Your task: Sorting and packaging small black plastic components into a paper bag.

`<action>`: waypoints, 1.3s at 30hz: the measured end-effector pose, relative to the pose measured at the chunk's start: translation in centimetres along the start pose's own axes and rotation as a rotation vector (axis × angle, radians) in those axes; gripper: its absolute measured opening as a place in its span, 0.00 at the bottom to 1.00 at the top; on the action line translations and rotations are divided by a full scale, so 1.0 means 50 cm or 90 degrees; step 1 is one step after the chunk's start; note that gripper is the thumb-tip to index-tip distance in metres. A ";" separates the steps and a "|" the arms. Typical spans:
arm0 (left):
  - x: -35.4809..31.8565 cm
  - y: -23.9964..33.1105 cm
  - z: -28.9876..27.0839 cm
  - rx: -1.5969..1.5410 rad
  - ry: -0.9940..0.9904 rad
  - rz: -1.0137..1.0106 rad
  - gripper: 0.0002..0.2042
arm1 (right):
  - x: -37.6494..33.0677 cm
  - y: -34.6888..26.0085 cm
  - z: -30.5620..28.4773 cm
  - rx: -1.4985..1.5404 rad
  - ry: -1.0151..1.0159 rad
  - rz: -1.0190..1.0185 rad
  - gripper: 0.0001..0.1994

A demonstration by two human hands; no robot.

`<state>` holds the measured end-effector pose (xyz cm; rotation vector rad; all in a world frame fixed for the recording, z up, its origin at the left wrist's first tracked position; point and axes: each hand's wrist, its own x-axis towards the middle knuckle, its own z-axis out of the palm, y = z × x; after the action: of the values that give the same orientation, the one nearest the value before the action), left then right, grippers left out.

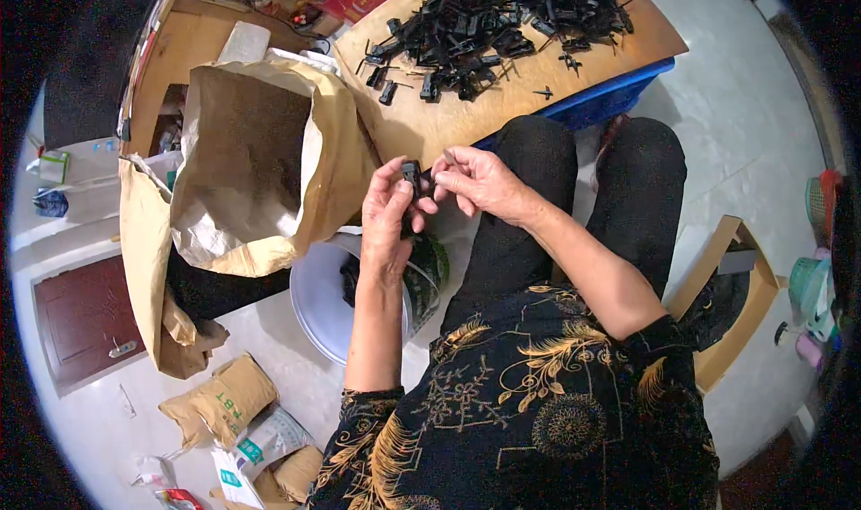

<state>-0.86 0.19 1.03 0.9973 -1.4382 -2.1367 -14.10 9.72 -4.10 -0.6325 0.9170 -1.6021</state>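
Observation:
In front of my lap, my left hand (387,209) grips a small black plastic part (411,173) between thumb and fingers, holding it upright. Just to its right is my right hand (480,183), its thumb and fingertips pinched together near the part. Whatever those fingertips hold, if anything, is too small to make out. Beyond both hands, a big heap of black plastic parts (484,30) with thin stems lies on a wooden board (408,138). A few loose pieces lie at the heap's near edge.
A large open paper sack (345,142) stands left of my hands. Below it is a white bucket (314,308) with black pieces inside. The board rests over a blue crate (596,97). At right, an open cardboard box (717,362) is on the floor; filled bags (224,398) lie at lower left.

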 end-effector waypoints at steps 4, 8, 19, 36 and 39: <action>-0.012 0.009 0.018 0.056 -0.073 -0.005 0.15 | 0.000 0.000 -0.003 0.033 0.001 -0.011 0.06; -0.018 0.000 0.027 0.094 -0.064 -0.005 0.15 | -0.008 -0.014 -0.005 0.034 -0.019 0.017 0.06; -0.023 0.007 0.046 0.436 -0.087 0.074 0.17 | 0.002 0.010 -0.006 -0.128 -0.020 -0.054 0.09; -0.003 0.000 0.011 0.333 -0.070 -0.005 0.13 | 0.005 0.030 0.014 -0.340 -0.001 -0.031 0.12; 0.000 -0.017 -0.002 0.359 -0.056 0.025 0.13 | 0.007 0.034 0.021 -0.367 0.013 -0.028 0.11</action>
<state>-0.74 0.49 0.23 1.0496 -2.1513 -1.7942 -12.39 9.01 -4.98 -1.0375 1.4037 -1.3786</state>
